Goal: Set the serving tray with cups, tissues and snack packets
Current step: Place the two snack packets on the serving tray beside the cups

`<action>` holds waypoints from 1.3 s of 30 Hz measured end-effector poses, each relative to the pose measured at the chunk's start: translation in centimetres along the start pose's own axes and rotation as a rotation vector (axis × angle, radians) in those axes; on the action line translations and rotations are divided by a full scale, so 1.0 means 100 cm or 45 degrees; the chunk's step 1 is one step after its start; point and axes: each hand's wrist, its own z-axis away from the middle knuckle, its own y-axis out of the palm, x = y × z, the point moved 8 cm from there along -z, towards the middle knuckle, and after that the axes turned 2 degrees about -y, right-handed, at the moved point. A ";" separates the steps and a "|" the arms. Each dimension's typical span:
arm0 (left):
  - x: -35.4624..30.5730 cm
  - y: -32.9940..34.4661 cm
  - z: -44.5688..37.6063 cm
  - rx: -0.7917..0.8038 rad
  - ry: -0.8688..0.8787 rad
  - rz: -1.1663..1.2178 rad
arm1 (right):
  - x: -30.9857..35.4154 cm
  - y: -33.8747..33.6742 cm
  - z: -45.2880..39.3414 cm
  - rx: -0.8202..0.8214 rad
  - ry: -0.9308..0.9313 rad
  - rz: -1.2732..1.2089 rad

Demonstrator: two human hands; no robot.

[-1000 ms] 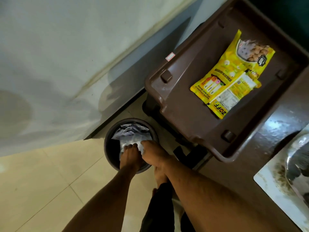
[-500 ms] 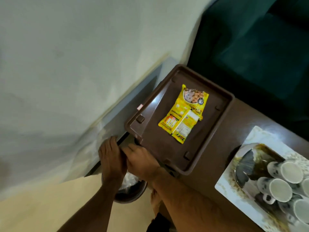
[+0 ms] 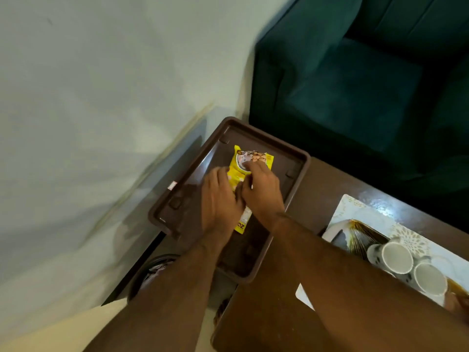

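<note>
Under both hands' grip (image 3: 241, 191), pressing yellow snack packets (image 3: 250, 161) onto brown plastic tray (image 3: 299, 171); hold unclear; white cups (image 3: 396, 257) waiting rightward; tissues unseen.

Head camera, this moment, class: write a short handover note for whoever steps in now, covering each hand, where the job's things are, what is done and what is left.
Left hand: over the brown plastic serving tray, on the yellow snack packets; grip unclear.
Right hand: on the same packets, fingers over the top one; grip unclear.
Things: tray at the dark wooden table corner by the wall. White ceramic cups sit on a patterned white placemat to the right, off the tray.
Done: snack packets are in the tray.
Left: move the cups onto the tray and add tissues; no tissues visible here.
</note>
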 end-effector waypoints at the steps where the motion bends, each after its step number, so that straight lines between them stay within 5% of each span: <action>1: -0.008 0.010 0.002 0.035 0.027 -0.036 | -0.011 -0.006 -0.005 -0.028 0.046 0.011; 14: -0.005 0.061 0.015 0.149 -0.178 -0.579 | -0.093 0.008 -0.036 -0.040 0.585 -0.100; 28: 0.013 0.031 0.002 -0.150 -0.208 0.131 | -0.115 0.026 -0.044 -0.097 0.868 -0.209; 39: 0.020 0.006 -0.036 -0.198 -0.346 -0.122 | -0.131 0.018 -0.037 -0.149 0.936 -0.711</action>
